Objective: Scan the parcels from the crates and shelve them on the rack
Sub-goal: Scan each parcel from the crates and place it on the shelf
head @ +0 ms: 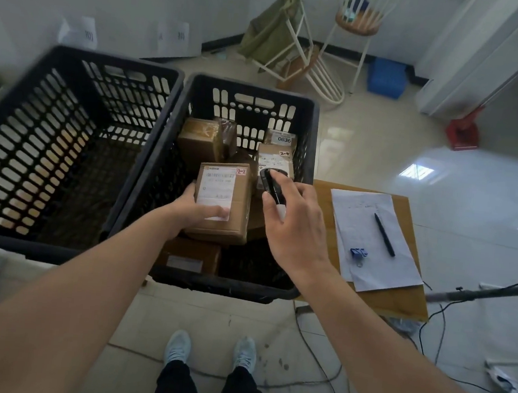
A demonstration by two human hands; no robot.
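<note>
Head view is showing me working over two crates: the left crate beyond my left arm looks emptied, the right crate under both hands is still holding several parcels. My left hand is gripping the box marked 2-2; my right hand is gripping the scanner just beside it. Papers, pen and clip are lying right of my right hand; no rack is showing.

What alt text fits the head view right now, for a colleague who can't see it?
The left hand holds a labelled cardboard parcel over the right black crate, while the right hand aims a black scanner toward it. More parcels lie in that crate; beside it a table holds papers and a pen.
</note>
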